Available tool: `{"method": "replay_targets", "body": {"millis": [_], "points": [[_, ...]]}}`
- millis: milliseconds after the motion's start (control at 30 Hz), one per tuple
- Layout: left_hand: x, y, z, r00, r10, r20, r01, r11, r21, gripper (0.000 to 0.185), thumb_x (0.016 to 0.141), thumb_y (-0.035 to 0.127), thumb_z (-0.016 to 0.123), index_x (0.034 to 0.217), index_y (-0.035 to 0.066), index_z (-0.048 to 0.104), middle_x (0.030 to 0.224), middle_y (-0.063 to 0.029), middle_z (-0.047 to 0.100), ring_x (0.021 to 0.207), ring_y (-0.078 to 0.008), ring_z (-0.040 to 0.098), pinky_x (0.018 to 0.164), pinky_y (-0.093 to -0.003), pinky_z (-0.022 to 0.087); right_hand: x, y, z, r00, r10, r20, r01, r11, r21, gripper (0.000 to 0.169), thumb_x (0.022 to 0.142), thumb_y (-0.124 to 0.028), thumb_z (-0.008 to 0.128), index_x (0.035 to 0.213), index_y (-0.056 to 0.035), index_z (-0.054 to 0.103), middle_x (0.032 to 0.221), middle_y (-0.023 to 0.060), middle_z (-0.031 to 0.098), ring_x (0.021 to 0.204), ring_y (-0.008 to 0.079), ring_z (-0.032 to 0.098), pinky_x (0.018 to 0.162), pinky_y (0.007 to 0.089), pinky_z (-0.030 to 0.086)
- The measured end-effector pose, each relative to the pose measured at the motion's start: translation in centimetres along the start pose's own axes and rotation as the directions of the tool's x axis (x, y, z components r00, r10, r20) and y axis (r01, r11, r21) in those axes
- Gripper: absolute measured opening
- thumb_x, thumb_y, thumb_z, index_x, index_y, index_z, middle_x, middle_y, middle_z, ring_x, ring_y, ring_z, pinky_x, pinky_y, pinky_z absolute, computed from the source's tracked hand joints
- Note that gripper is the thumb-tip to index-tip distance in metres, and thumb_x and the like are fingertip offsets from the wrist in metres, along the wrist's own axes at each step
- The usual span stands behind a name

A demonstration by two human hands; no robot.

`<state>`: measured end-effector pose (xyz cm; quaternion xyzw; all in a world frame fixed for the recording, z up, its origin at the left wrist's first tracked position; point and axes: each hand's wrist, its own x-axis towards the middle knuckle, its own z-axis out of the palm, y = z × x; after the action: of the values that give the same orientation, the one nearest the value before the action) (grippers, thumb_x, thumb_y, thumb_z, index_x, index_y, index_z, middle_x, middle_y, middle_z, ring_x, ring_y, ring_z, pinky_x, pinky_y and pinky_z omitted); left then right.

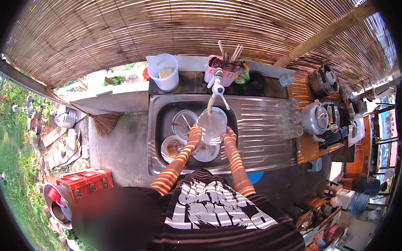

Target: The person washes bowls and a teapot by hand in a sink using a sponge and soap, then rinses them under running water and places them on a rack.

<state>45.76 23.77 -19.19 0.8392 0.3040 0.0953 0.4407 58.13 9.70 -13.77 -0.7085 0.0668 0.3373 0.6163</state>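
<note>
My left hand (195,135) and my right hand (228,137) grip opposite sides of a white plate (211,126) over the steel sink (158,120). Water runs onto it from the white tap (217,90) above. Below my left forearm sits a bowl (172,149) with murky brownish liquid. Stacked dishes (184,117) with utensils on them lie at the sink's upper left. Another white dish (207,153) is partly covered by the held plate, and a patterned rim (223,114) shows behind it.
Right of the sink is a ribbed drainboard (261,136), with several clear glasses (292,129) at its far end. A metal kettle (313,118) stands beyond them. Behind the sink are a white bucket (164,73) and a pink utensil basket (230,74). A red crate (85,184) sits at lower left.
</note>
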Motion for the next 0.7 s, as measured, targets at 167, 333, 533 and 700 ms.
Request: {"method": "replay_targets", "body": {"millis": [167, 333, 533, 700], "points": [[-2.1, 6.2, -7.3, 0.853, -0.522, 0.015, 0.498, 0.804, -0.325, 0.041, 0.091, 0.028, 0.043, 0.123, 0.003, 0.049, 0.123, -0.0235, 0.054, 0.113, -0.0387, 0.052, 0.092, -0.0385, 0.043, 1.6, 0.0, 2.6, 0.957, 0.033, 0.289, 0.047, 0.964, -0.263, 0.042, 0.086, -0.024, 0.064, 0.126, -0.0125, 0.055, 0.091, 0.0050, 0.067, 0.078, 0.0164, 0.063, 0.061, 0.0300, 0.050], [-5.6, 10.5, -13.2, 0.871, -0.477, 0.121, 0.446, 0.663, -0.601, 0.049, 0.091, 0.031, 0.045, 0.131, 0.003, 0.044, 0.122, -0.0230, 0.055, 0.116, -0.0398, 0.051, 0.094, -0.0394, 0.040, 1.5, -2.8, 5.0, 0.966, -0.188, 0.179, 0.250, 0.486, -0.837, 0.036, 0.091, -0.041, 0.054, 0.094, -0.0070, 0.065, 0.078, 0.0091, 0.066, 0.071, 0.0217, 0.061, 0.063, 0.0366, 0.048], [-7.5, 7.8, -14.2, 0.813, -0.570, -0.117, 0.478, 0.768, -0.427, 0.046, 0.090, 0.028, 0.047, 0.130, 0.007, 0.046, 0.120, -0.0228, 0.056, 0.114, -0.0387, 0.052, 0.094, -0.0403, 0.040, 5.1, -5.7, 1.7, 0.749, -0.658, 0.078, 0.530, 0.524, -0.666, 0.023, 0.094, -0.030, 0.050, 0.098, -0.0098, 0.061, 0.075, 0.0122, 0.063, 0.068, 0.0253, 0.061, 0.063, 0.0370, 0.048], [-8.2, 3.5, -13.6, 0.873, -0.382, -0.304, 0.359, 0.924, -0.131, 0.043, 0.087, 0.013, 0.050, 0.130, 0.017, 0.048, 0.126, -0.0139, 0.054, 0.112, -0.0336, 0.055, 0.091, -0.0386, 0.044, -5.4, -17.7, 3.0, 0.838, -0.482, 0.256, 0.545, 0.719, -0.432, 0.038, 0.098, -0.037, 0.045, 0.096, -0.0054, 0.067, 0.073, 0.0068, 0.063, 0.064, 0.0161, 0.058, 0.063, 0.0319, 0.047]]}}
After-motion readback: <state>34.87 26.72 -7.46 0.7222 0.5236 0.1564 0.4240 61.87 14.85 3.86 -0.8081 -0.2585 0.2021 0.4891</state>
